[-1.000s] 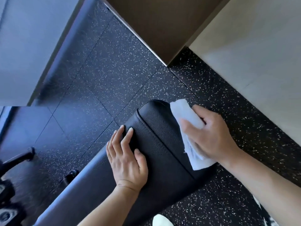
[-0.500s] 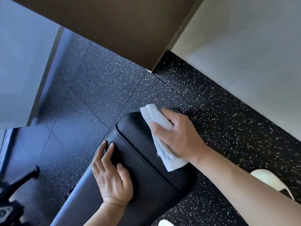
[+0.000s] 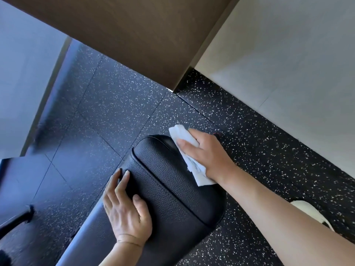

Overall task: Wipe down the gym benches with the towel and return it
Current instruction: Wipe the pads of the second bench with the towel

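1. Gym floor, mid-wipe: my right hand (image 3: 208, 156) presses a folded white towel (image 3: 192, 160) against the far right edge of the black padded bench (image 3: 172, 189), at about one o'clock from the pad's middle. The fingers lie nearly straight over the cloth, the thumb along its inner side, so the grip is a flat press and not a fist.

2. My left hand (image 3: 125, 210) rests flat on the near left side of the pad, at about eight o'clock, fingers extended and holding nothing. I judge it is there to steady the bench and carry my weight while the other arm reaches along the edge.

3. The towel is folded into a thick pad, one corner poking past the bench end at twelve o'clock and another trailing under my wrist. Folded so, it likely gives a firm wiping face.

4. Faint grey marks show on the towel near my wrist; they are too small to read. No brand or label can be made out on the bench.

5. A pale shoe (image 3: 311, 214) stands on the speckled black floor (image 3: 115, 112) at four o'clock. A dark handle-like part (image 3: 17, 219) of some equipment sits at nine o'clock.

6. Judging by the towel at the bench end, wiping is under way, and returning the towel remains.
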